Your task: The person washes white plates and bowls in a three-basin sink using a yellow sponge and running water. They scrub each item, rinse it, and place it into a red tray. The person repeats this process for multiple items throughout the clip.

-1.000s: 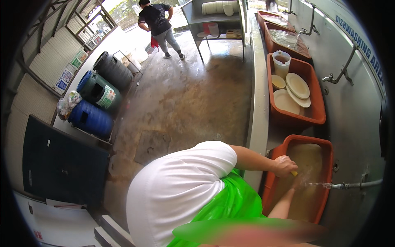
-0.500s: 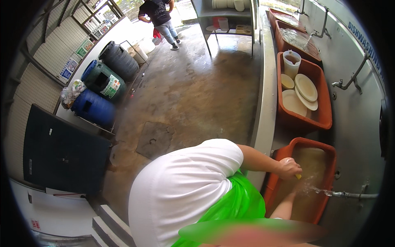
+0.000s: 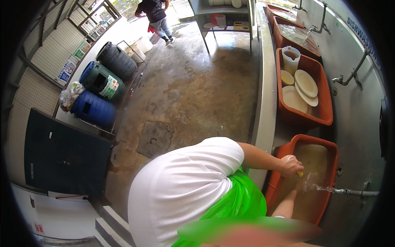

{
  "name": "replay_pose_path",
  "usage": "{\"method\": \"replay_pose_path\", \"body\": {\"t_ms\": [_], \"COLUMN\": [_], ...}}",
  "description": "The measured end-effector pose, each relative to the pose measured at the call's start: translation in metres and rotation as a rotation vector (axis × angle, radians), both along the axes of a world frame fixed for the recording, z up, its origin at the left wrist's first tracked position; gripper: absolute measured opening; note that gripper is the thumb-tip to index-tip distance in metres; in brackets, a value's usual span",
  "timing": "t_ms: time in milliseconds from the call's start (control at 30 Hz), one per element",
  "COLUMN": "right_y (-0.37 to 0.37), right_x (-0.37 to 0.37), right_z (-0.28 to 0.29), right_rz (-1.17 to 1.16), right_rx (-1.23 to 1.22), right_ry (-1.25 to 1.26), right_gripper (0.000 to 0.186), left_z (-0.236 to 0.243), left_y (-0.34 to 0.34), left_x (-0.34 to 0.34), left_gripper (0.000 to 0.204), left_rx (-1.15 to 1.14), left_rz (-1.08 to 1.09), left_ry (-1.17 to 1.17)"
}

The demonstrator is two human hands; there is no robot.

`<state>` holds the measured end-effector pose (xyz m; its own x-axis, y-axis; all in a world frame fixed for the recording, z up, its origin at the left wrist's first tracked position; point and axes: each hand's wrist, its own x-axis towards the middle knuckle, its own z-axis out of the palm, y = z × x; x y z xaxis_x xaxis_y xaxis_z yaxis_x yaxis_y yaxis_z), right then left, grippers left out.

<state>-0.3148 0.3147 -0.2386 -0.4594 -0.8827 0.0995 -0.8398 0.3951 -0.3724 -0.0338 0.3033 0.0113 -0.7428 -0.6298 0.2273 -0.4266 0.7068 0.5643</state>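
Note:
My left hand [image 3: 292, 165] is closed over the near side of an orange tub [image 3: 334, 164], its fingers wet. A yellow edge of what looks like a sponge [image 3: 300, 174] pokes out from under the fingers. My right forearm [image 3: 287, 204] reaches down into the tub's cloudy water [image 3: 310, 160], and my right hand is hidden below the surface. Beside my hands, a stream of water [image 3: 323, 188] splashes in from a tap [image 3: 356, 192]. A pale round shape shows faintly under the water at the tub's far end.
Another orange tub [image 3: 327, 113] holds plates [image 3: 306, 83], a bowl [image 3: 287, 77] and a white pitcher [image 3: 291, 59]. More tubs filled with water [image 3: 294, 35] stand beyond, under wall taps. Waste drums [image 3: 94, 108] line the left wall. A person [image 3: 155, 18] walks near a metal shelf [image 3: 224, 18].
My left hand stays closed above the water with only a slight shift, and my right arm stays in the tub. In the background the person has taken a step.

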Motion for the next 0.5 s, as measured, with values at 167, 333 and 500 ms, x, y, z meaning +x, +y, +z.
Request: {"method": "replay_pose_path", "body": {"t_ms": [167,333,500], "right_y": [0.008,0.01,0.016], "right_x": [0.014,0.027,0.021], "right_z": [0.012,0.018,0.02], "right_rz": [-0.003,-0.031,-0.038], "right_rx": [0.042,0.109,0.102], "right_ry": [-0.327,-0.751,-0.757], "right_gripper": [0.04,0.04,0.04], "left_z": [-0.005,-0.007,0.004], "left_y": [-0.001,0.0,0.001], "left_x": [0.001,0.002,0.002], "left_gripper": [0.023,0.023,0.024], "left_rx": [-0.016,-0.02,0.003], "left_rz": [0.001,0.011,-0.011], "left_ry": [0.006,0.022,-0.013]}}
